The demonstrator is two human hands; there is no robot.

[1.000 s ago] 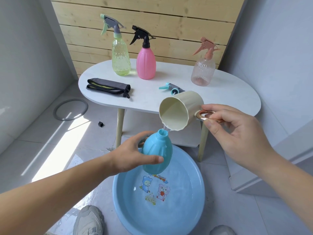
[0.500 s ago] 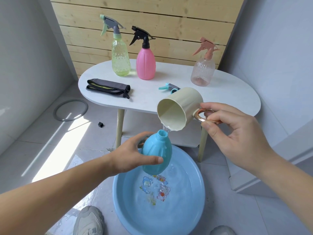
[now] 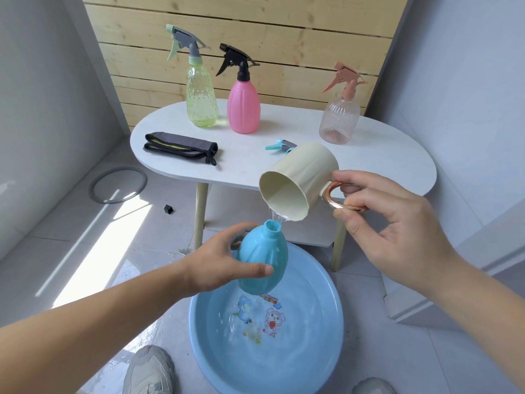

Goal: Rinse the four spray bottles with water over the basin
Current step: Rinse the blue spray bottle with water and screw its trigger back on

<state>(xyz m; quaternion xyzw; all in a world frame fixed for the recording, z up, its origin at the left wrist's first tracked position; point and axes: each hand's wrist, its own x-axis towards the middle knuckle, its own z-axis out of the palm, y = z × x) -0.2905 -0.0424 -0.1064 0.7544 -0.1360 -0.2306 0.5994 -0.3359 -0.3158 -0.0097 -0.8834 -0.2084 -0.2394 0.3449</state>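
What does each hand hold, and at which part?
Left hand grips the blue bottle around its body. Right hand holds the cream cup by its ring handle.

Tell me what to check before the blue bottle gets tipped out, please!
1. Neck of the blue bottle open: ok; its spray head lies on the table.
2. The left hand grips the bottle: ok.
3. Bottle held over the basin: ok.
4. Stream of water from the cup meets the neck: ok, at its edge.
5. Bottle full enough: cannot tell, the plastic is opaque.
6. The right hand holds the cup by its handle: ok.
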